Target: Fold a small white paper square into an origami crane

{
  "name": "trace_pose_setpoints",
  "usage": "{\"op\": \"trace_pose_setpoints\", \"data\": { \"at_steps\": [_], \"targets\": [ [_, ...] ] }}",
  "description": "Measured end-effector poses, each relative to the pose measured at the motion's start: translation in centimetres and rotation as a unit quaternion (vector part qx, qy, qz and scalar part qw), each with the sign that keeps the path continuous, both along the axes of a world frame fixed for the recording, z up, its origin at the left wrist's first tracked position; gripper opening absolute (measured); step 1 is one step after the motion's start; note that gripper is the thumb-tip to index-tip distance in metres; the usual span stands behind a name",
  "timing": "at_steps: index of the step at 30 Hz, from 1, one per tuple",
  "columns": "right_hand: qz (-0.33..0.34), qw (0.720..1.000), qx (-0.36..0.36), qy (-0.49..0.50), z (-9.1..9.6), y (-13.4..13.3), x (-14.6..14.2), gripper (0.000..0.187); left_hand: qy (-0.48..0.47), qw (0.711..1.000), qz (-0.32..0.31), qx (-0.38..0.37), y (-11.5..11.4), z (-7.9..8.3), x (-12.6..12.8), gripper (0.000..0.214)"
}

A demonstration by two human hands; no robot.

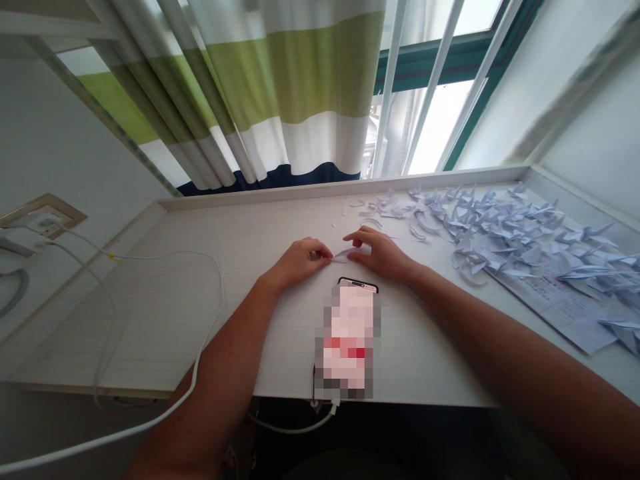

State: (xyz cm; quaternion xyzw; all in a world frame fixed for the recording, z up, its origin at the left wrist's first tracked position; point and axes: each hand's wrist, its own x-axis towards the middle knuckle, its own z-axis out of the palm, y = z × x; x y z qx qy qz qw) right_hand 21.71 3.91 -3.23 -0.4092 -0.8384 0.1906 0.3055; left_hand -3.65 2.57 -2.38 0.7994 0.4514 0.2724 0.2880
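Between my two hands is a small piece of folded white paper [344,254], held low over the desk. My left hand [301,262] pinches its left tip with thumb and fingertips. The right hand [384,255] grips the other end between thumb and fingers, its index finger reaching out above the paper. Part of the paper is hidden by the right fingers, so its full shape cannot be made out. Just below the hands lies a phone [351,333] with a lit, blurred-out screen.
Many folded paper pieces [480,217] are heaped at the right, some on a printed sheet [560,303]. Curled paper scraps [420,223] lie beyond my right hand. A white cable [220,293] crosses the desk [150,300] and my left arm. Behind is a striped curtain [295,73].
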Motion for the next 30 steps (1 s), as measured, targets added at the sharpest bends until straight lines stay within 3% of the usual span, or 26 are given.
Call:
{"op": "trace_pose_setpoints", "data": {
  "at_steps": [7, 12, 18, 24, 30],
  "targets": [
    [-0.053, 0.996, -0.053, -0.044, 0.2, 0.5, 0.3, 0.017, -0.038, 0.997, 0.033, -0.052, 0.2, -0.6, 0.6, 0.028],
    [-0.015, 0.984, -0.146, 0.100, 0.9, 0.2, 0.2, 0.024, -0.090, 0.992, 0.054, -0.073, -0.1, -0.2, 1.1, 0.028],
    [-0.028, 0.943, -0.189, 0.273, 1.6, -0.7, -1.1, 0.047, -0.293, 0.942, 0.054, -0.154, -0.5, -0.1, 2.3, 0.051],
    [-0.035, 0.919, -0.184, 0.346, 1.7, -1.4, -2.3, 0.052, -0.337, 0.930, 0.082, -0.120, -1.0, 0.5, 3.4, 0.038],
    [-0.016, 0.931, -0.186, 0.313, 1.6, -1.9, -2.4, 0.048, -0.359, 0.921, 0.111, -0.104, -1.0, 0.3, 3.7, 0.038]
  ]
}}
